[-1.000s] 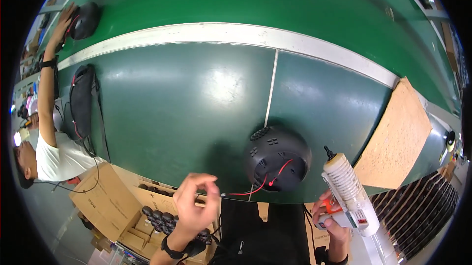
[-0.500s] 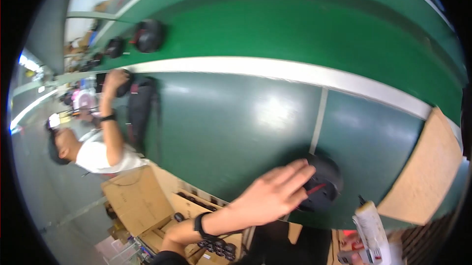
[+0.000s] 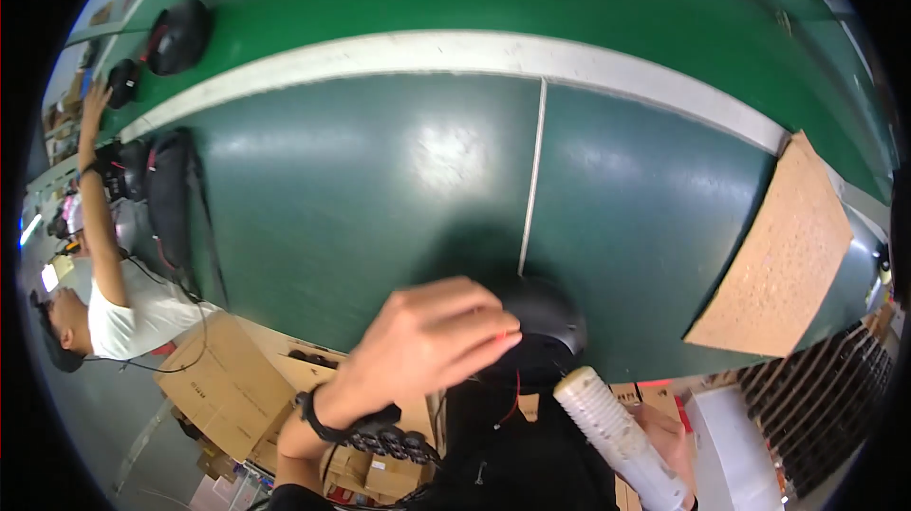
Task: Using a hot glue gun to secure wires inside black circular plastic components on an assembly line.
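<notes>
In front of me, at the near edge of the bench, is a rounded black housing (image 3: 550, 316). My left hand (image 3: 422, 335) is over its left side, thumb and fingers pinched on a red wire, of which only a little shows at the fingertips. A thin red strand hangs below the housing. At the lower right my right hand (image 3: 664, 440) is closed round a white handheld tool (image 3: 607, 426) with a ribbed barrel. The tool's tan front end, with a thin dark tip, points up at the housing's near edge. The barrel hides part of that hand.
The green bench (image 3: 361, 179) has a white rail (image 3: 455, 51) along its far side. A brown board (image 3: 778, 255) lies at right. At left are a long black case (image 3: 171, 207), more black housings (image 3: 178, 37) and a co-worker's arm (image 3: 95, 188). Open cardboard boxes (image 3: 228, 359) stand lower left.
The tool has come closer to the housing. My left fingers have gone from lying over the housing to pinching at its left side. The co-worker's arm now reaches toward the far housings. The view has shifted.
</notes>
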Available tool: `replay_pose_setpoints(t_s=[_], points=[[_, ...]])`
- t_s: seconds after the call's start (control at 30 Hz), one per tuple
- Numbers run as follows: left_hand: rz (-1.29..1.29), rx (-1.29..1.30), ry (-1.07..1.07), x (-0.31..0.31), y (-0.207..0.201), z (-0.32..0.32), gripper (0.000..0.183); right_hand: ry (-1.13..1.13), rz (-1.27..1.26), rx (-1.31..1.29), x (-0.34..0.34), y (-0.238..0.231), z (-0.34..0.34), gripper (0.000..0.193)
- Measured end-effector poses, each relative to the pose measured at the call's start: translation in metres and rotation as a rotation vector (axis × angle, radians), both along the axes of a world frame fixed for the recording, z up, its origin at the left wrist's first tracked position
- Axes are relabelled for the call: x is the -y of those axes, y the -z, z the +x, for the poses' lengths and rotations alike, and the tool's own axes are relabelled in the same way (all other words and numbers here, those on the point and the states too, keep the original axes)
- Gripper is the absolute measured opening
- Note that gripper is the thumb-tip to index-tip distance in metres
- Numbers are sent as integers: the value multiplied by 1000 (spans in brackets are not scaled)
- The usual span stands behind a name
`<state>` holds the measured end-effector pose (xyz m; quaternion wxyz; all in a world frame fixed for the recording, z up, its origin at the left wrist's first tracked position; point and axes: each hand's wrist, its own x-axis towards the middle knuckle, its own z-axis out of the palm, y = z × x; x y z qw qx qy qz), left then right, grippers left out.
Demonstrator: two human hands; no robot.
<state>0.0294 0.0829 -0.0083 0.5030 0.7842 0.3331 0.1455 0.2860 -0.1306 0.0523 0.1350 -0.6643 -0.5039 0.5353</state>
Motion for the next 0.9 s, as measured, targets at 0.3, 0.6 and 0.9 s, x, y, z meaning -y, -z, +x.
replay_pose_setpoints(t_s=[0.3,0.6,0.9], points=[[-495,117,20,-11,29,29,6,-60,199,-60,-16,11,-27,23],[-464,129,-48,-10,28,19,7,-88,194,50,-6,11,-37,25],[-405,28,-28,6,8,-10,18,-33,158,45,0,6,-32,25]])
